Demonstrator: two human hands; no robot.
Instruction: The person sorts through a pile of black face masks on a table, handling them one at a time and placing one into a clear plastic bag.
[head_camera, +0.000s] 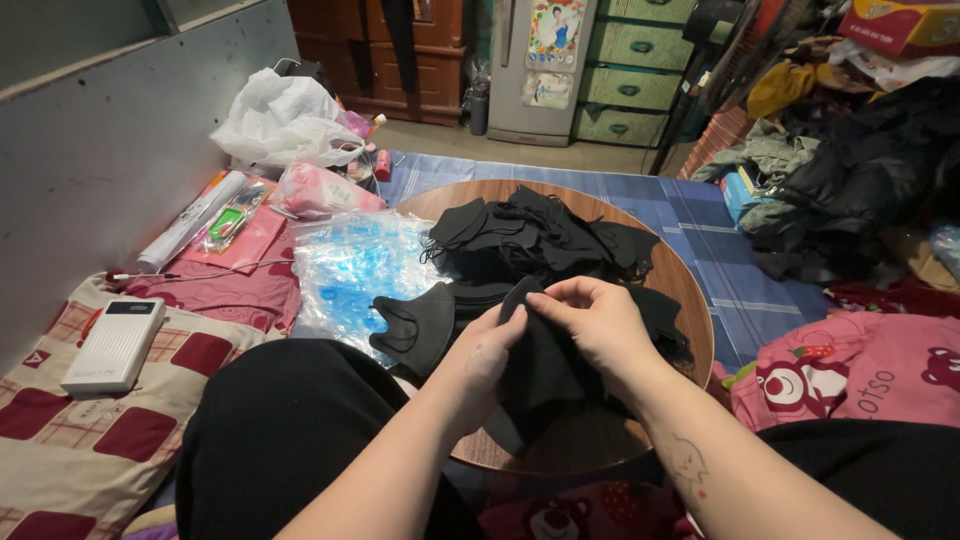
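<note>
Black face masks (545, 365) pinched between left hand (480, 360) and right hand (600, 325); a big loose pile (530, 235) remains far on the round table (690, 300)

A black mask (545, 365) is up off the bench, soft and crumpled, its top edge pinched at twelve o'clock and the rest drooping toward six. At nine o'clock from it sits a second mask (415, 330), cupped open, ear loop showing, leaning on a flat stack. At twelve o'clock, a loose black pile (535, 235) sprawls across the far half of the round top.
</note>
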